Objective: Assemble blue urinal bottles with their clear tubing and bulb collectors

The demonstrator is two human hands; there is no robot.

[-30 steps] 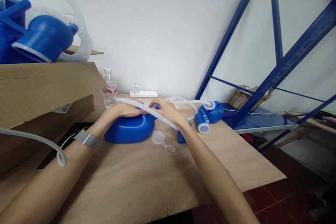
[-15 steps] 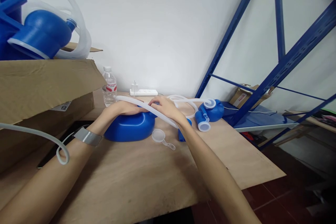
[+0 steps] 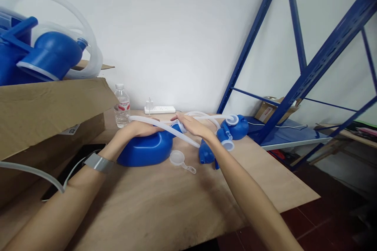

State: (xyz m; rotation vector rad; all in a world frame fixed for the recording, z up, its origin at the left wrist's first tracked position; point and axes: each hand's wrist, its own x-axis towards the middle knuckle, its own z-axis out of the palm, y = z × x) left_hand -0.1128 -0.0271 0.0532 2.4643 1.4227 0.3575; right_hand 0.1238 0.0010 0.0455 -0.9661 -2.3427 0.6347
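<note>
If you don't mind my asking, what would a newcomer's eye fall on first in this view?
Probably the glossy blue container at the middle of the table, with the left hand on top and the right hand by its neck. Next, the blue parts and looped hose rising above the cardboard box at the left. At the right, the blue metal rack slants boldly against the pale wall.

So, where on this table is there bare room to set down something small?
The tabletop is bare between the forearms, in front of the blue plastic container and translucent cap, and right of the right forearm, out to its right edge. It is crowded around the left hand and right hand, where the white hose crosses, and leftward, by the cardboard box.
</note>
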